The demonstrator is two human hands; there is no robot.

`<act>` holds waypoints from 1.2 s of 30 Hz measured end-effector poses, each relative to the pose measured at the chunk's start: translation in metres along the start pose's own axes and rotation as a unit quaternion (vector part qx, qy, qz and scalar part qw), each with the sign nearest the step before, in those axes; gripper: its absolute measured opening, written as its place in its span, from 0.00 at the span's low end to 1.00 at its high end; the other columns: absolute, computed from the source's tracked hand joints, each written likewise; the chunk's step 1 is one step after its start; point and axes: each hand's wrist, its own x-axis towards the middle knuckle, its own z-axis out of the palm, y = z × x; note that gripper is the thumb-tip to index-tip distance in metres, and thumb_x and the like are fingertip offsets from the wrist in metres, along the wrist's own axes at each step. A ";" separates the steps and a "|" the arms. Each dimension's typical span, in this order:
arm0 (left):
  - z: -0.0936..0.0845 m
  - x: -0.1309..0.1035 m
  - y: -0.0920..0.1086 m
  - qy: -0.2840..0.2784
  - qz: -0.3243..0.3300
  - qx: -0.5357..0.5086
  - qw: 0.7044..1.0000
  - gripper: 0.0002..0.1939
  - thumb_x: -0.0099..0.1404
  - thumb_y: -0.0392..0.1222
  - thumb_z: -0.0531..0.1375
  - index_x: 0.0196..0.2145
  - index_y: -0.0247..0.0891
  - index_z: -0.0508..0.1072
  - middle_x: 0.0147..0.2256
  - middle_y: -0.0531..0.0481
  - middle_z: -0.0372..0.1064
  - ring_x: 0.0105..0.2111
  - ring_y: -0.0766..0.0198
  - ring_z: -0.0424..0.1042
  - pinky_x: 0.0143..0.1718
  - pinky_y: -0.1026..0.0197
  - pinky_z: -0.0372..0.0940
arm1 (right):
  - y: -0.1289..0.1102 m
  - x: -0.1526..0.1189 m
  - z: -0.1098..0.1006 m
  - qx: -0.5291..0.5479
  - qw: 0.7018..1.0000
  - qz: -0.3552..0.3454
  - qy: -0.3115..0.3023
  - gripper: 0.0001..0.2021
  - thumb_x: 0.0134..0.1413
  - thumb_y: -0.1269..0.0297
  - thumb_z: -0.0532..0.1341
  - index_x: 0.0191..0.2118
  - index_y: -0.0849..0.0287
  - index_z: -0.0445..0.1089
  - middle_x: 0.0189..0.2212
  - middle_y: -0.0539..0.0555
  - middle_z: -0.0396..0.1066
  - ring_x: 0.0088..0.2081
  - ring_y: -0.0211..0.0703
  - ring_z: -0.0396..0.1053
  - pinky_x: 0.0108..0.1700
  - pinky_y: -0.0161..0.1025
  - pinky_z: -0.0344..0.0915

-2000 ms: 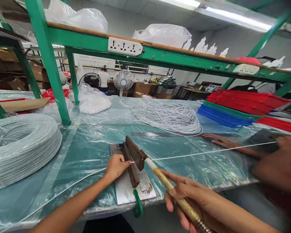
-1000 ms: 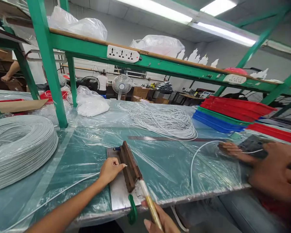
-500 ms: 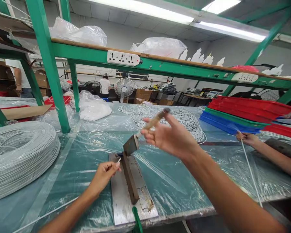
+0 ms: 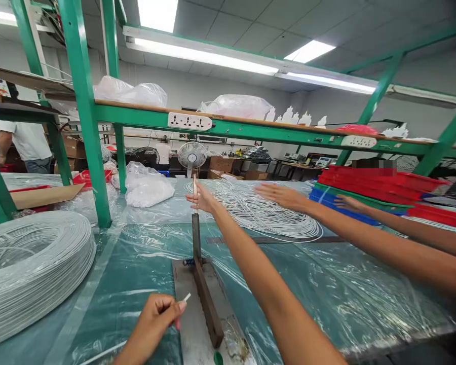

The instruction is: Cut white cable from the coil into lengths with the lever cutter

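My left hand (image 4: 161,317) pinches a white cable (image 4: 187,297), whose short end sticks out past the fingertips beside the cutter's base. The metal cutter base plate (image 4: 188,329) lies at the front of the table with a brown metal bar (image 4: 210,309) along it. The cutter's lever arm (image 4: 196,233) stands upright from the far end of the bar, near a small spring. At the top of the lever, my right hand (image 4: 203,196) rests against the handle (image 4: 195,187), fingers spread rather than wrapped around it.
A big coil of white cable (image 4: 38,274) lies at left. Loose cable loops (image 4: 266,208) lie behind the cutter. Another person's hands (image 4: 285,196) reach in from the right, near red trays (image 4: 376,185). A green shelf beam (image 4: 251,126) crosses above the table.
The lever has swung up to vertical, and my right hand has moved left and away with it. The other person's hand has left the white cable; two arms now reach in. The view has tilted up.
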 end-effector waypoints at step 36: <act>-0.090 -0.009 -0.004 0.078 0.085 0.436 0.892 0.13 0.56 0.53 0.53 0.31 0.50 0.76 0.30 0.52 0.75 0.31 0.52 0.71 0.35 0.57 0.60 | 0.022 -0.221 -0.222 0.034 0.916 -0.117 0.381 0.16 0.62 0.57 0.50 0.26 0.62 0.60 0.16 0.42 0.52 0.14 0.27 0.47 0.17 0.27 0.51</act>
